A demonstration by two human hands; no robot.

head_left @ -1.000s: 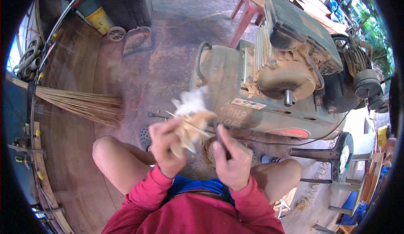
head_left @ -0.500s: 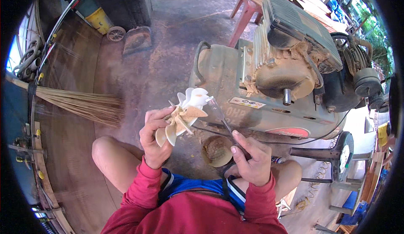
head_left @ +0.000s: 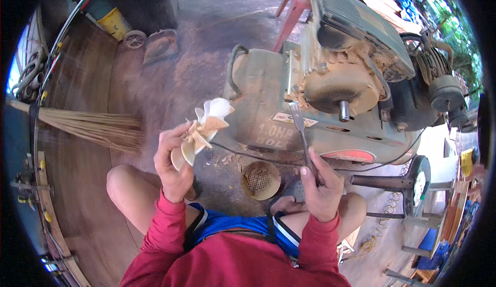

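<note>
My left hand (head_left: 174, 158) is closed on a white plastic fan wheel (head_left: 217, 109), its blades caked with tan dust. The fan wheel is held tilted above my lap. In my right hand (head_left: 323, 188) is a slim, dark-handled tool with a flat, wider tip (head_left: 298, 115), pointing up and away from me. Whether that tip is bristle or metal I cannot tell. It stands in front of the dusty air compressor (head_left: 248, 83), apart from the fan wheel; whether it touches the compressor is unclear. The compressor's motor (head_left: 338, 88) has a bare shaft (head_left: 344, 112) and thick dust on it.
Between my legs and the compressor lies a round, perforated fan cover (head_left: 261, 179). A black cable (head_left: 243, 158) runs behind it. A straw broom (head_left: 93, 127) is at left, a dustpan (head_left: 161, 45) far left. A dark-legged stool (head_left: 418, 186) stands at right.
The fan wheel in my left hand has moved left, away from the tool. My right hand has carried the tool right and up, toward the compressor. The view has shifted slightly.
</note>
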